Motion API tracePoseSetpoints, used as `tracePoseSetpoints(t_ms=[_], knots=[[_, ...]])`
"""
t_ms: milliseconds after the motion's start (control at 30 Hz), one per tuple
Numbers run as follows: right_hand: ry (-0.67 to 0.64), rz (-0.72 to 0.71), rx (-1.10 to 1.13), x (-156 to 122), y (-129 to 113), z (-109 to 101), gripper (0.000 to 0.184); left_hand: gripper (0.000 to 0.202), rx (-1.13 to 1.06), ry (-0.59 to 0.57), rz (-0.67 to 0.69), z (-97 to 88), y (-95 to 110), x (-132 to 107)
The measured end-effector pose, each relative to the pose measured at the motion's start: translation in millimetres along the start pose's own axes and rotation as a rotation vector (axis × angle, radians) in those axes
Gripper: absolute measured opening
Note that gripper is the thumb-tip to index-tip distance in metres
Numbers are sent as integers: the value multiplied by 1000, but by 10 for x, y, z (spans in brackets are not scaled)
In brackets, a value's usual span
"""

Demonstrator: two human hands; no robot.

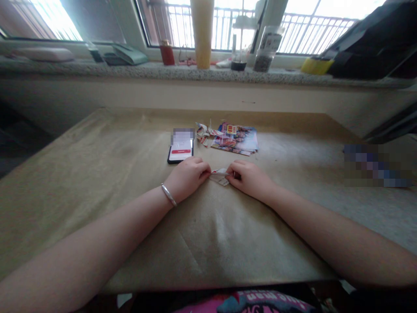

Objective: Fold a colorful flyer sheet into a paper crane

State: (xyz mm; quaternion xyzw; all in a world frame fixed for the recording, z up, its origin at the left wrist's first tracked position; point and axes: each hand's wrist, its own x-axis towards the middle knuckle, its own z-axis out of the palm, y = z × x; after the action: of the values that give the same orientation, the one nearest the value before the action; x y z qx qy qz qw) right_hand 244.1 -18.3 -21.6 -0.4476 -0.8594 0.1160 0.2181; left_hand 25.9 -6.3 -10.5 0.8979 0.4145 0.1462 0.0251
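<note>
Head view, one moment, items as seen.

1. Left hand (188,177): rested on the table (97,182), fingers curled in, tips pinching the left end of the scrap (220,177). A silver bracelet (168,194) sat on the wrist.

2. Right hand (249,178): also on the table, fingers curled, thumb and fingertips gripping the right end of the scrap.

3. Scrap: small piece of printed paper, white with some red, held between the two hands just above or on the tabletop; which of the two could not be told. It lay near the middle of the table, just in front of the phone.

4. Phone (180,150): flat, screen up and lit, just beyond the left hand; the upper part of the screen was blurred.

5. Flyers (236,139): thin stack of coloured printed sheets, right of the phone, beyond the right hand.

6. Shreds (204,131): little heap of torn paper between phone and flyers, touching the flyers' left edge.

7. Sill (195,73): speckled stone ledge under the window, well beyond the table. On it stood a red cup (167,53), a tall yellow cylinder (202,34) and a jar (265,52).
</note>
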Motion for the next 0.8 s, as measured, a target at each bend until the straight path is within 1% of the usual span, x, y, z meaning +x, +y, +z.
tracePoseSetpoints(t_ms=[100,200,300,367,500,600,700,800], knots=[[-1,-5,-7,-10,12,8,4,10,9,-17,-17,-9,-18,6],[14,17,0,-18,28,16,2,7,-23,-5,-23,-11,-31,14],[37,42,18,-22,43,12,6,6,-64,2,11,-4,-33,20],[37,3,17,-24,52,1,6,12,-73,-4,52,7,-36,21],[23,-123,21,-32,68,-19,13,22,-90,0,143,35,-61,15],[29,-133,34,-35,81,-18,15,26,-117,5,200,38,-85,4],[51,-118,55,-29,94,-10,15,22,-157,0,227,22,-96,-5],[77,-100,84,-23,101,-4,15,13,-194,-23,216,10,-99,-7]])
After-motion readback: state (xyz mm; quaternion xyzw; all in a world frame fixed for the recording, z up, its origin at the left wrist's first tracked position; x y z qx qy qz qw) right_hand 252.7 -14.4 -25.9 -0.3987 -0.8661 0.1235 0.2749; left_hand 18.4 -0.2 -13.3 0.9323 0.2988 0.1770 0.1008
